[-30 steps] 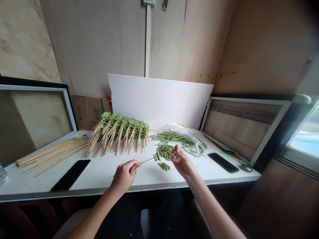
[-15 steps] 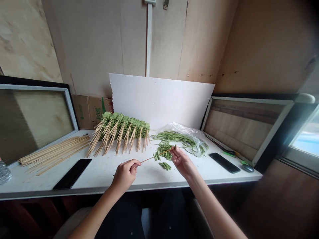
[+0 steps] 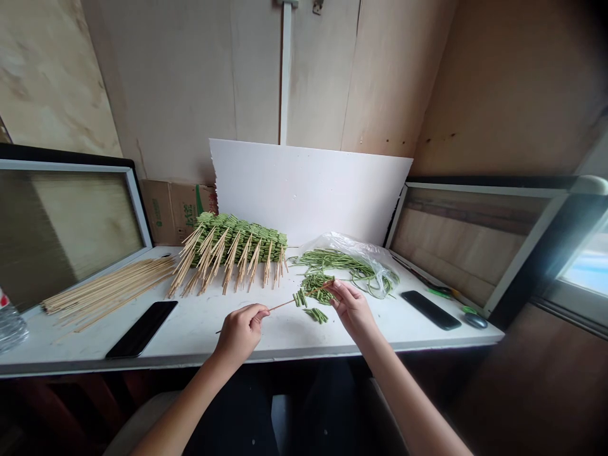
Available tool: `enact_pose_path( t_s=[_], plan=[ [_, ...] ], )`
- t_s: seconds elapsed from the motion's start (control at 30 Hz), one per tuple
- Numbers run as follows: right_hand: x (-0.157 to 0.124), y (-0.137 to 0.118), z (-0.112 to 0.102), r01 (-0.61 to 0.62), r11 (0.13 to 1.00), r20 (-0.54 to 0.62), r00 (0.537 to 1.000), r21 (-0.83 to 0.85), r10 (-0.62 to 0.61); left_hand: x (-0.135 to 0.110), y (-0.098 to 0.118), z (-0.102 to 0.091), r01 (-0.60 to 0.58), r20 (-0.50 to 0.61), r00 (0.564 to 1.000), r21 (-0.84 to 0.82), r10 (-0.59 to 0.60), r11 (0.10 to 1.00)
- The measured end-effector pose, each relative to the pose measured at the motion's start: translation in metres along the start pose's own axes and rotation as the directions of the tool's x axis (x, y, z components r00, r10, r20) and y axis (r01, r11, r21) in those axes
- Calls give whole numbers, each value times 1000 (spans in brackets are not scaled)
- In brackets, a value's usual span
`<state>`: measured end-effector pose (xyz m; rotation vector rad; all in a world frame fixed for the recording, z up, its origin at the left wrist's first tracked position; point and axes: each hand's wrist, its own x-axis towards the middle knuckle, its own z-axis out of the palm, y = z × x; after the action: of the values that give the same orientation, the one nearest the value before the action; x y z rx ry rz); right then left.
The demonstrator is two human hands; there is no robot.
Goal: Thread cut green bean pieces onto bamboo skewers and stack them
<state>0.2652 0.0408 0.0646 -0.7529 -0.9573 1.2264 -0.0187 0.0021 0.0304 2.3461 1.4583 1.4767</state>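
Note:
My left hand (image 3: 241,330) is closed round the lower part of a thin bamboo skewer (image 3: 282,305), which slants up to the right over the table. Several short green bean pieces (image 3: 299,298) are threaded crosswise near the skewer's middle. At its far end, my right hand (image 3: 350,304) pinches a small bean piece at the tip, mostly covered by the fingers. Below the skewer lies a small group of cut bean pieces (image 3: 316,315) on the white table. Behind it is a pile of cut beans (image 3: 317,282).
Stacked bean skewers (image 3: 237,244) stand at the back, beside loose bamboo skewers (image 3: 109,288). Long beans (image 3: 332,259) lie partly under a clear plastic bag (image 3: 365,250). Two black phones (image 3: 141,329) flank the hands; a mouse (image 3: 475,320) and bottle (image 3: 12,329) sit farther out.
The view has shifted slightly. The right hand's fingers have moved a little against the skewer's far end; both hands keep their hold.

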Motion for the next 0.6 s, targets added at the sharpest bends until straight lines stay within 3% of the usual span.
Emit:
enact_pose_path(
  t_s=[0.23, 0.6],
  plan=[
    [-2, 4, 3, 52, 998, -24, 998, -21, -52, 1, 1, -1, -22, -36, 999, 19, 22, 1000],
    [-10, 17, 14, -18, 998, -44, 999, 67, 21, -3, 4, 2, -49, -104, 993, 66, 56, 997]
  ],
)
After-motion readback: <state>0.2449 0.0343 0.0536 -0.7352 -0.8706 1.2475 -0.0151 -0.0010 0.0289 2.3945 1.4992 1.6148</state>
